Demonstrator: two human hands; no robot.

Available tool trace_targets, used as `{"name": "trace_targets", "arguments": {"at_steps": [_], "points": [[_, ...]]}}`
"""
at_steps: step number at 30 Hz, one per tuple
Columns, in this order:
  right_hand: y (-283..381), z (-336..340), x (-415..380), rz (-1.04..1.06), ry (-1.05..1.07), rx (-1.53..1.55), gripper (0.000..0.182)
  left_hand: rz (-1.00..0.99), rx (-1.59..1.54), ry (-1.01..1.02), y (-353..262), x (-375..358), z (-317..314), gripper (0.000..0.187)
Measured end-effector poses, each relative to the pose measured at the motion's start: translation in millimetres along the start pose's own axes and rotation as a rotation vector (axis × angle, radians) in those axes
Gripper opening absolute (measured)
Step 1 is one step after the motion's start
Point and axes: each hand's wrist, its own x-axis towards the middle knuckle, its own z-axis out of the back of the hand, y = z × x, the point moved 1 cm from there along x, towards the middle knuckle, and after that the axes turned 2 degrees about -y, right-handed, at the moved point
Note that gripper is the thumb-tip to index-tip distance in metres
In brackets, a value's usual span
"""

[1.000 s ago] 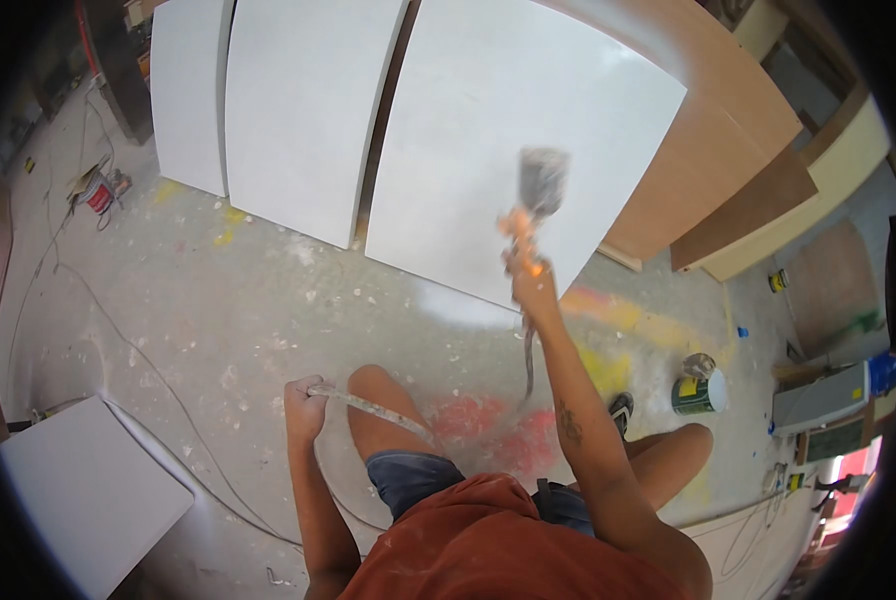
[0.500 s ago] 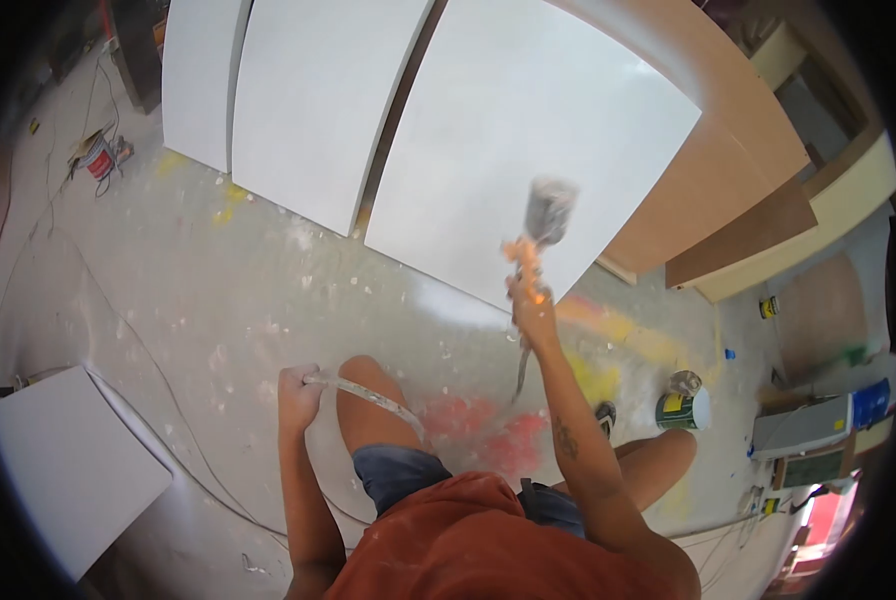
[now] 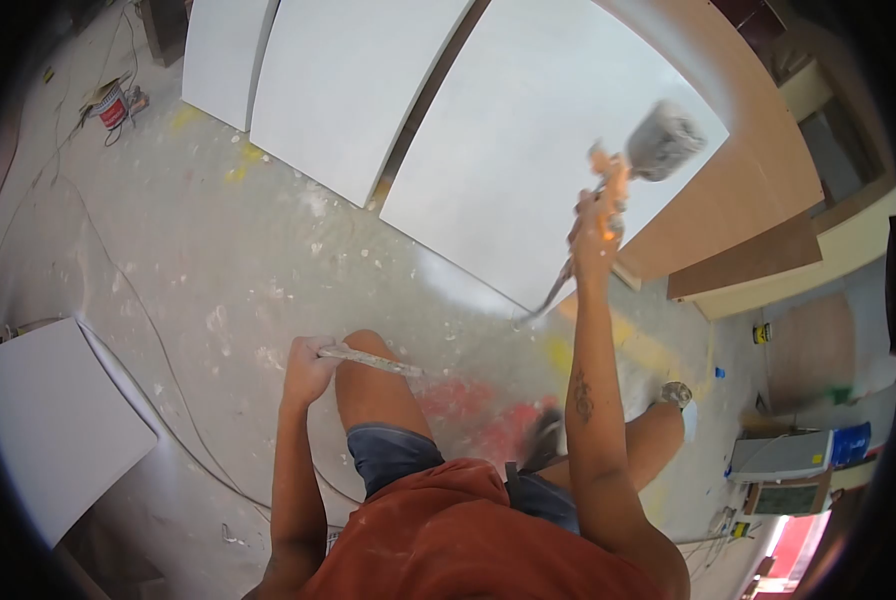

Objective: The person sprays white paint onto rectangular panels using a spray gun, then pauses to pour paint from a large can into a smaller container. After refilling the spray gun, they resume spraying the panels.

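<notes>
My right hand [image 3: 596, 232] is closed around a spray gun [image 3: 613, 185] with a grey, paint-crusted cup [image 3: 665, 140] on top. It is held out over the right part of a white panel [image 3: 538, 130], apart from its surface as far as I can tell. A hose hangs from the gun's grip toward the floor. My left hand [image 3: 311, 370] grips a paint-spattered air hose [image 3: 373, 360] beside my knee. Two more white panels, a wide one [image 3: 353, 80] and a narrower one [image 3: 226, 60], stand to the left with gaps between them.
Brown boards [image 3: 758, 190] lean behind the panels at right. Another white panel [image 3: 68, 430] is at lower left, with a cable [image 3: 148, 335] trailing near it. A red-labelled bucket [image 3: 112, 107] stands at far left. A paint-smeared can [image 3: 676, 394] is by my right knee.
The spray gun in my right hand has swept right and farther out across the panel. My left hand still holds the hose. My foot and the view have shifted.
</notes>
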Motion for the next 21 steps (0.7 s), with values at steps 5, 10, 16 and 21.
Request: {"name": "trace_targets", "arguments": {"at_steps": [5, 10, 16, 21], "points": [[37.8, -1.0, 17.6, 0.109, -0.118, 0.106, 0.014, 0.101, -0.001, -0.056, -17.3, -10.1, -5.9, 0.028], [-36.6, 8.9, -44.0, -0.106, 0.154, -0.200, 0.029, 0.057, 0.035, -0.093, -15.7, -17.3, -2.7, 0.021], [-134.0, 22.9, -126.3, -0.669, 0.517, -0.261, 0.034, 0.027, 0.008, -0.186, -8.8, -34.9, -3.0, 0.033], [-115.9, 14.1, -97.9, -0.499, 0.425, -0.298, 0.034, 0.045, 0.049, -0.220, -39.4, -49.8, -13.0, 0.040]]}}
